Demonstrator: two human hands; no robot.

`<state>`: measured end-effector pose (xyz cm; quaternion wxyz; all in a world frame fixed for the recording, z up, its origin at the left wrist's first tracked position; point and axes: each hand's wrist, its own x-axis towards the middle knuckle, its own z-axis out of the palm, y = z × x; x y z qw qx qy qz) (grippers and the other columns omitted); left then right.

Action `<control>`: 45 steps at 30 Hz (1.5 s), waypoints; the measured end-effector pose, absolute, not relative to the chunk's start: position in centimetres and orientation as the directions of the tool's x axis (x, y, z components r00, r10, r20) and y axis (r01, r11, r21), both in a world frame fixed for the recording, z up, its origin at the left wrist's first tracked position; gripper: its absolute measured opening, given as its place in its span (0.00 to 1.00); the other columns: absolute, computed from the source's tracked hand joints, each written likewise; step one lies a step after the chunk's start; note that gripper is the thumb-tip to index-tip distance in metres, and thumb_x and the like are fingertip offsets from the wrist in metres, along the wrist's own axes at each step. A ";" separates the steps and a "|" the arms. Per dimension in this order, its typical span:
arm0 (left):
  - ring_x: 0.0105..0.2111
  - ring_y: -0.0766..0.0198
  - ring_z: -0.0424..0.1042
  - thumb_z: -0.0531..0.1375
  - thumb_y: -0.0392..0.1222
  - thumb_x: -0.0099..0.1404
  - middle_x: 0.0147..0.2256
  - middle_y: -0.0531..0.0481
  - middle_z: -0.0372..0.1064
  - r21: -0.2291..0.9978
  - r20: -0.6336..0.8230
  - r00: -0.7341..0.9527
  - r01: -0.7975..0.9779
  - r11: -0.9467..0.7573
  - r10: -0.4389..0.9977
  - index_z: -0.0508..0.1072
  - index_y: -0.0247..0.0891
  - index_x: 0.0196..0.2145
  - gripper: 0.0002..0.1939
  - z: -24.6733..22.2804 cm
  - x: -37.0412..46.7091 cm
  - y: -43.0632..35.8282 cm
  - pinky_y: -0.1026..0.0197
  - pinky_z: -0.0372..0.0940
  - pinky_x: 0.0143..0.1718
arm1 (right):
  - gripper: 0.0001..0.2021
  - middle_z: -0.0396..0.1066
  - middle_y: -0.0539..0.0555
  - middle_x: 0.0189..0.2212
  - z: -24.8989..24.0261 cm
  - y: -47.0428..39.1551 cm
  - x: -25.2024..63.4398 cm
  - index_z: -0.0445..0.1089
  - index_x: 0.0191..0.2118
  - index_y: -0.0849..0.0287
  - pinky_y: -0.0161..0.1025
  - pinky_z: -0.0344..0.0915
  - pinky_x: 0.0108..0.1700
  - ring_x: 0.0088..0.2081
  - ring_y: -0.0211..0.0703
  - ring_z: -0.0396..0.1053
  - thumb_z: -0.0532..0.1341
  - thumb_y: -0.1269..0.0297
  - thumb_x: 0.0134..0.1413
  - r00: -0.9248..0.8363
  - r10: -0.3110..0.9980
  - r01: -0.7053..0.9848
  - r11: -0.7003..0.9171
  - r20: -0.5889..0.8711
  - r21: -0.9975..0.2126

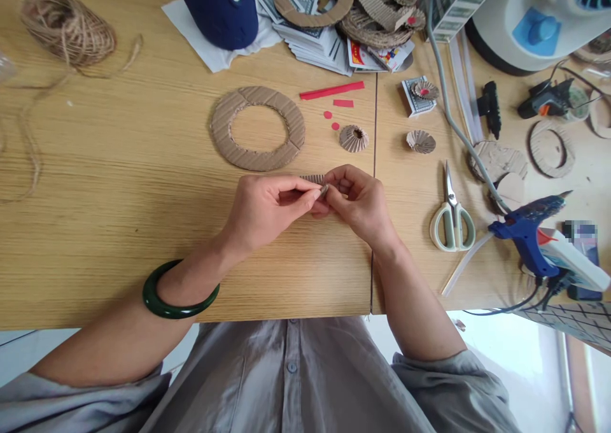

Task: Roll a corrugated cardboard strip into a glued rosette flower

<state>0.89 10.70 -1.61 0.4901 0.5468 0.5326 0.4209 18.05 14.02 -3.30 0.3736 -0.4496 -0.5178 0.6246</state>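
Observation:
My left hand [267, 210] and my right hand [358, 204] meet over the table, both pinching a small piece of corrugated cardboard [312, 179]. Its ridged edge shows behind the fingertips; the rest is hidden by my fingers. Just beyond my hands lies a flat cardboard ring [222, 127]. A pleated cardboard rosette [354, 139] sits past my right hand, and a second rosette [421, 142] rests farther right. Close to them are a long red paper strip [331, 90], a short red strip [343, 103] and two red paper dots [328, 114].
Scissors [451, 213] lie right of my right hand, near a blue glue gun [529, 232] with its cord. A twine ball [69, 28] is at far left. Along the back stand a dark blue object [214, 13], stacked playing cards [319, 48] and a white machine [529, 19].

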 end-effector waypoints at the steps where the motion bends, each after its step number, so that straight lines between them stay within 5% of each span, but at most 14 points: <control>1: 0.32 0.60 0.83 0.66 0.42 0.65 0.32 0.52 0.83 0.983 -0.063 0.071 0.175 0.050 0.995 0.83 0.43 0.37 0.05 -1.7 0.9 10.7 0.60 0.79 0.38 | 0.10 0.72 0.47 0.26 -3.4 14.1 18.0 0.69 0.33 0.58 0.32 0.76 0.28 0.27 0.33 0.72 0.69 0.61 0.52 -0.328 0.926 -0.011 -0.201 -0.187 -0.979; 14: 0.31 0.59 0.82 0.69 0.45 0.64 0.30 0.52 0.82 0.984 -0.079 -0.084 0.155 0.091 0.993 0.82 0.44 0.33 0.04 -1.9 0.9 11.2 0.59 0.78 0.36 | 0.19 0.71 0.47 0.25 -2.8 14.0 17.9 0.70 0.34 0.59 0.35 0.80 0.31 0.27 0.35 0.73 0.73 0.49 0.49 -0.351 0.907 -0.112 -0.289 -0.234 -0.951; 38: 0.33 0.59 0.82 0.70 0.45 0.61 0.35 0.49 0.82 0.990 -0.101 -0.028 0.094 0.103 0.995 0.80 0.40 0.35 0.08 -2.5 0.8 11.2 0.57 0.79 0.40 | 0.21 0.73 0.48 0.27 -2.3 13.9 17.8 0.70 0.34 0.58 0.37 0.81 0.32 0.29 0.37 0.74 0.74 0.47 0.46 -0.371 0.892 -0.137 -0.329 -0.259 -0.935; 45: 0.41 0.57 0.82 0.70 0.45 0.62 0.43 0.48 0.82 0.994 -0.101 0.041 0.048 0.099 0.994 0.80 0.42 0.48 0.17 -2.5 0.6 11.1 0.55 0.79 0.46 | 0.19 0.71 0.46 0.24 -2.0 13.9 18.1 0.71 0.34 0.59 0.36 0.79 0.32 0.26 0.33 0.70 0.74 0.50 0.48 -0.353 0.899 -0.119 -0.316 -0.257 -0.941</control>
